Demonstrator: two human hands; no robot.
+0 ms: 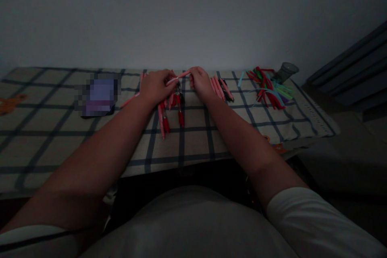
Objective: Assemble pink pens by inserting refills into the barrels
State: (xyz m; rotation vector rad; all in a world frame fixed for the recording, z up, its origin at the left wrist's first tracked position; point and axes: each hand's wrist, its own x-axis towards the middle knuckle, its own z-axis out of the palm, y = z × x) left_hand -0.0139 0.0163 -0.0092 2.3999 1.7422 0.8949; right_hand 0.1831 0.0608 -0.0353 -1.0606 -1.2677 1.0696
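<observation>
Both my hands reach out over a checked tablecloth in dim light. My left hand and my right hand are closed on the two ends of one pink pen barrel, held a little above the cloth. Beneath and between the hands lies a loose heap of red and pink pens with red caps pointing toward me. A row of pink pen barrels lies just right of my right hand.
At the far right of the cloth lie mixed red, green and blue pen parts beside a small clear jar. A blurred purple object sits at left. A bare wall rises behind; the table edge runs near my lap.
</observation>
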